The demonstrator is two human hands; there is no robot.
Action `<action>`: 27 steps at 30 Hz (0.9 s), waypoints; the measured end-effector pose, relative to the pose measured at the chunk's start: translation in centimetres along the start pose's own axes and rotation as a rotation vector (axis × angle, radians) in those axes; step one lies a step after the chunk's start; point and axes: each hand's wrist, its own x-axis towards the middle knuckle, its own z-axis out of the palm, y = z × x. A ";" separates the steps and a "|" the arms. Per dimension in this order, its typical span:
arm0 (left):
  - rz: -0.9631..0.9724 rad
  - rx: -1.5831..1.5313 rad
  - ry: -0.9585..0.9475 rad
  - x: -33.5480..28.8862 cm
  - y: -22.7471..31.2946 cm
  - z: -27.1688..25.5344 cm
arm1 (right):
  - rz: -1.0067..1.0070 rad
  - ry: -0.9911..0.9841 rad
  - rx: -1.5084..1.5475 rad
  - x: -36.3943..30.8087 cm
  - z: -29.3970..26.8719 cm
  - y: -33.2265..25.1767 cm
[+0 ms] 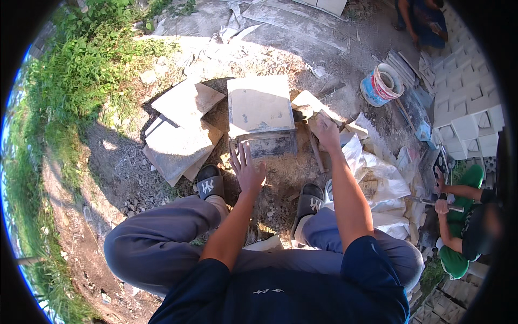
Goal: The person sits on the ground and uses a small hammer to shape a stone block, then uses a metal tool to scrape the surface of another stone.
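Note:
In front of me a pale square tile lies flat on a grey block-like support. My left hand is by the near left edge of that tile, its fingers stretched out and apart, holding nothing. To the right of the tile, my right hand is closed beside a broken pale slab piece. What its fingers grip, if anything, cannot be made out. A thin wooden stick lies on the ground just below this hand.
Several loose tiles lie piled on the left. Crumpled white plastic sheeting spreads at right, below a blue-and-white bucket. Stacked white blocks line the far right. One person holds a tool there; another is farther back.

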 end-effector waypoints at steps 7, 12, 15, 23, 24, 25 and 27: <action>0.158 -0.127 -0.156 -0.4 -0.8 -0.9 | 0.039 0.128 -0.231 -1.4 0.3 3.0; 0.225 -0.187 -0.122 -0.8 -0.6 -1.0 | 0.138 -0.088 -0.065 -5.7 -1.2 3.5; 0.343 -0.251 -0.143 0.0 0.7 -0.7 | -0.030 -0.251 -0.122 -4.6 -3.9 0.1; 0.576 -0.351 -0.124 6.2 11.7 -1.7 | -0.206 -0.532 -0.546 0.4 -21.6 -9.4; 0.587 -0.364 -0.138 6.2 12.9 -1.3 | -0.218 -0.479 -0.577 0.3 -23.6 -8.5; 0.606 -0.371 -0.162 6.2 14.2 -0.9 | -0.229 -0.426 -0.609 0.2 -25.4 -7.5; 0.637 -0.384 -0.233 5.6 15.8 0.1 | -0.137 -0.439 -0.636 -1.0 -27.1 -7.0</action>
